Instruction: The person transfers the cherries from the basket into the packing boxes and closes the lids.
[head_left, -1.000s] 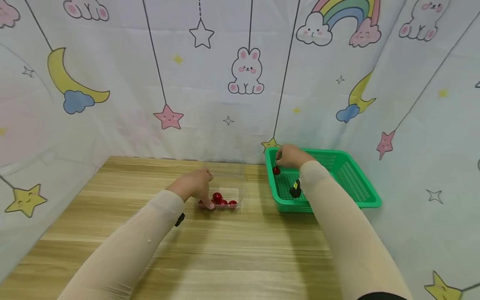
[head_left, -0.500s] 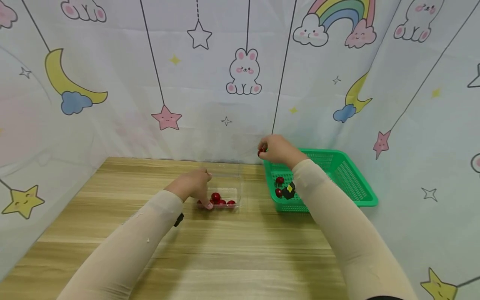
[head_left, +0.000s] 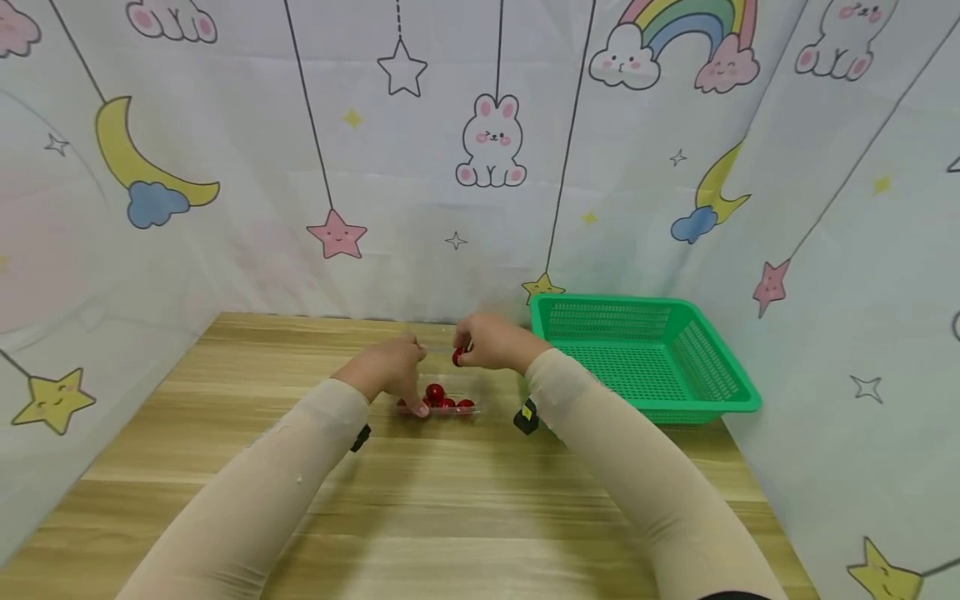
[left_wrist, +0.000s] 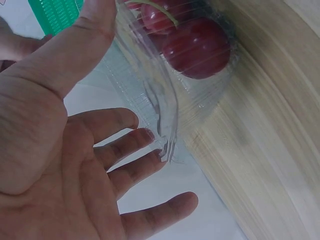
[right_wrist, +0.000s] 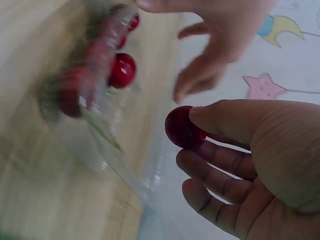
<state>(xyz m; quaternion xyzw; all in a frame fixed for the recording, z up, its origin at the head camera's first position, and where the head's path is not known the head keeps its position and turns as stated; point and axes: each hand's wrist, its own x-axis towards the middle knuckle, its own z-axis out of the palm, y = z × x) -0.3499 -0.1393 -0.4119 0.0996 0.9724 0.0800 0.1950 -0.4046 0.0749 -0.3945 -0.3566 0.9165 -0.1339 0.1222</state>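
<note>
My left hand (head_left: pixel 390 371) spans the left side of a clear plastic box (left_wrist: pixel 167 110), thumb at its front edge and fingertips against the plastic farther back. Several red cherries (head_left: pixel 435 392) lie in the box, one showing a green stem. My right hand (head_left: pixel 495 342) is above the back right of the box. It pinches a single dark red cherry (right_wrist: pixel 180 127) between thumb and fingers. The left hand hides the box's left end.
A green slotted basket (head_left: pixel 720 406) stands to the right on the wooden table (head_left: pixel 450 517), its front left part hidden by the right forearm. Behind the table hangs a white cloth (head_left: pixel 420 275) with cartoon prints. Small black devices sit at both wrists.
My right hand has come from inside the basket, up past its left rim, and left to above the box, with a cherry in its fingers. The left hand stays at the box.
</note>
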